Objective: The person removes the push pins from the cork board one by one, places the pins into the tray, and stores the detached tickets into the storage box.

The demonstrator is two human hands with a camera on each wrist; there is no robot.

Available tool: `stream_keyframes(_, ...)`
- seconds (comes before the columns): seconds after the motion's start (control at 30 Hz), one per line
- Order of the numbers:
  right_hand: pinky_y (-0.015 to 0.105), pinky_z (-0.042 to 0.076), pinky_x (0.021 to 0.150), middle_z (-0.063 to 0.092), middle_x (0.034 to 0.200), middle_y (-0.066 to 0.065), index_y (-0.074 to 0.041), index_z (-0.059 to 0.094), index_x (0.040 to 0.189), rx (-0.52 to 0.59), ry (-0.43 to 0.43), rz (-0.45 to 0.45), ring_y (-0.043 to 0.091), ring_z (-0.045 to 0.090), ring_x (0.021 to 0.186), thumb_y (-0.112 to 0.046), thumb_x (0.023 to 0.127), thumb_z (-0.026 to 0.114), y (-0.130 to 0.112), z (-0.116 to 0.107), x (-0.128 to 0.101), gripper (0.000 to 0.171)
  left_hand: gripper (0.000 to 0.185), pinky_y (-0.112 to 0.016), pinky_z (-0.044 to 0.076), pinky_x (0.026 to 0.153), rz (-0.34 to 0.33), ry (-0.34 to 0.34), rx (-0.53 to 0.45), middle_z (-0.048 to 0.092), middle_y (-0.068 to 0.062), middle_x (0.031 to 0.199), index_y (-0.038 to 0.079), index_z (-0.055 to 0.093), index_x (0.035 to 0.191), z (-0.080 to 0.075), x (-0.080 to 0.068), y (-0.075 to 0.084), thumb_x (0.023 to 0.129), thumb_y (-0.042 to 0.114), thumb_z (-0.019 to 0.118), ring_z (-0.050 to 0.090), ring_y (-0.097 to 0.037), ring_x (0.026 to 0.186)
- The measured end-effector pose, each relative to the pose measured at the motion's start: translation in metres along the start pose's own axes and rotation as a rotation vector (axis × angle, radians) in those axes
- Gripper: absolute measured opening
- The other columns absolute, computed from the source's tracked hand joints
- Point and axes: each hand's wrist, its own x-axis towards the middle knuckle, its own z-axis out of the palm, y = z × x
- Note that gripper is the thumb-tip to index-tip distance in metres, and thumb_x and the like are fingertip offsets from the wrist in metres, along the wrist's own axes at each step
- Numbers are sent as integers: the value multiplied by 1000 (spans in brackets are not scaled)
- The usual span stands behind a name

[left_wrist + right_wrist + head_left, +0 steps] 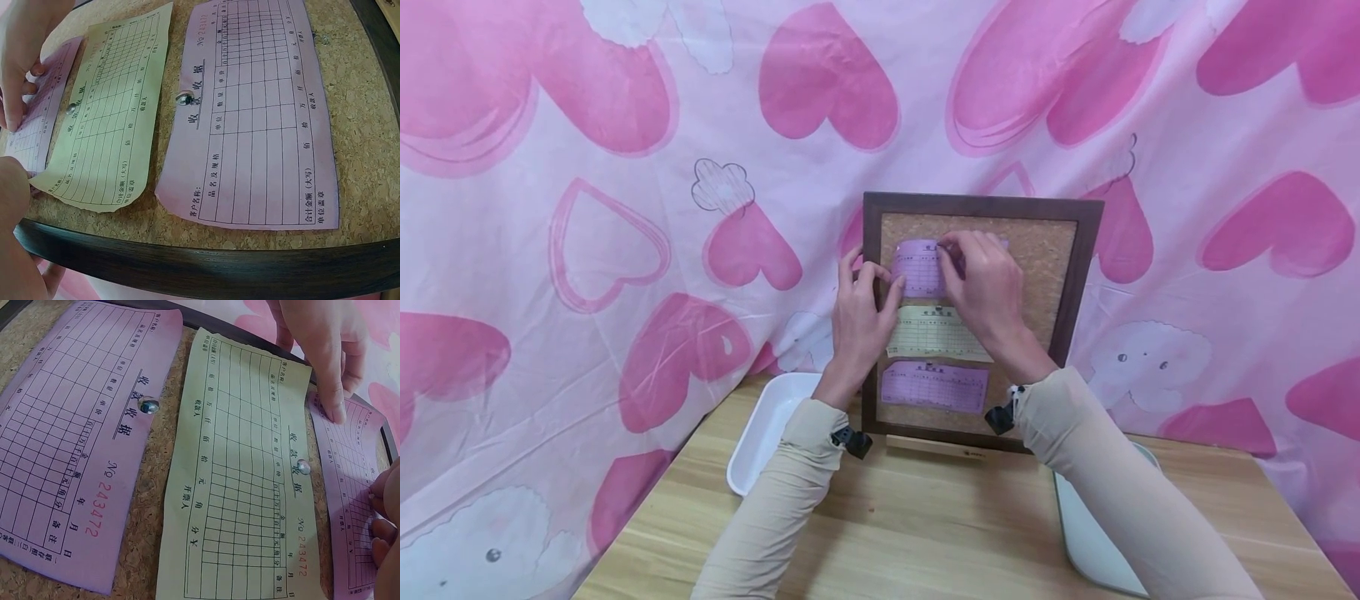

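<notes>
A cork board (pixel 1047 250) in a dark wooden frame stands upright on the table. Three printed receipts hang on it. The top purple receipt (pixel 919 271) (pixel 44 106) (pixel 350 500) lies between both hands. My left hand (pixel 880 282) (pixel 325 344) reaches over the frame's left edge and presses its thumb on the receipt's left side. My right hand (pixel 951 250) (pixel 22 56) pinches at the receipt's top middle with bunched fingertips (pixel 381 519); what lies under them is hidden. Round-headed pins (pixel 303 466) (pixel 184 97) hold the yellow receipt (pixel 932 333) and the bottom purple receipt (pixel 934 386).
A white tray (pixel 760 442) sits on the wooden table (pixel 925 533) left of the board, and another tray (pixel 1082 533) lies under my right forearm. A small wooden stand (pixel 936 447) props the board. Pink heart-patterned cloth (pixel 625 208) hangs behind.
</notes>
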Motion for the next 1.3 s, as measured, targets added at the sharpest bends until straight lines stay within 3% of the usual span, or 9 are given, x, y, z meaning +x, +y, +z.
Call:
stream_keyframes(0.3, 41, 58, 71, 78, 98, 10, -8, 78, 116, 2, 4, -7, 27, 68, 85, -16, 102, 75, 1, 1, -1, 15, 27, -48, 63, 87, 1, 1, 3, 48, -15, 161, 10, 67, 103, 0, -1, 0, 105, 36, 71, 66, -35, 132)
stream_keyframes(0.6, 41, 59, 73, 79, 99, 10, -9, 80, 114, 0, 18, -20, 27, 69, 87, -17, 103, 75, 3, 1, -3, 15, 26, -46, 63, 84, -7, -9, -3, 49, -14, 161, 9, 68, 103, 1, -1, 1, 105, 35, 72, 70, -32, 122)
stream_keyframes(1.3, 47, 56, 66, 74, 97, 11, -7, 75, 112, -23, -65, 43, 29, 66, 90, -24, 107, 68, -1, -3, -1, 18, 27, -47, 63, 90, -14, -9, -6, 48, -14, 161, 9, 69, 102, 0, 0, 0, 105, 36, 72, 70, -33, 125)
